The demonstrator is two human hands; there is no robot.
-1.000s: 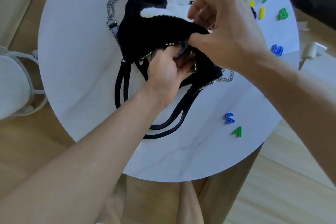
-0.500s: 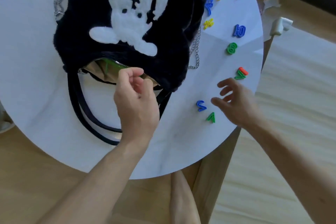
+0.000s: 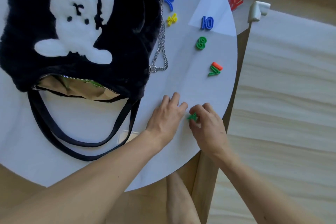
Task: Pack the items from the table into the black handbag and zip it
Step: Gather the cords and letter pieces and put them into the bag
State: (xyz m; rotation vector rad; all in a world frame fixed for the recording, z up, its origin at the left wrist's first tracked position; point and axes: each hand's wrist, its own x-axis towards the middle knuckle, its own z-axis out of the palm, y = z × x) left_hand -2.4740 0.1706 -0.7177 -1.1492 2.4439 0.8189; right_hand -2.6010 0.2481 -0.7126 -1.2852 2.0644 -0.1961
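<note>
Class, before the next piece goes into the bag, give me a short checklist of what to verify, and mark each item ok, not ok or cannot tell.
1. Black handbag unzipped, mouth open: ok.
2. Right hand holds the green piece: ok.
3. Left hand has picked something up: cannot tell.
4. Path from the hands to the bag mouth clear: ok.
5. Table cleared of pieces: not ok; the blue 10 and green 8, among others, remain.

Home, living-room corner by look of it. My round white marble-look table [image 3: 209,85] on wooden legs, light wood plank floor [image 3: 283,96] beneath. White foam corner guard [image 3: 258,11] on furniture edge nearby. My fluffy handbag [image 3: 127,29], toy plastic numbers [image 3: 207,22] scattered: domestic, child-proofed.
</note>
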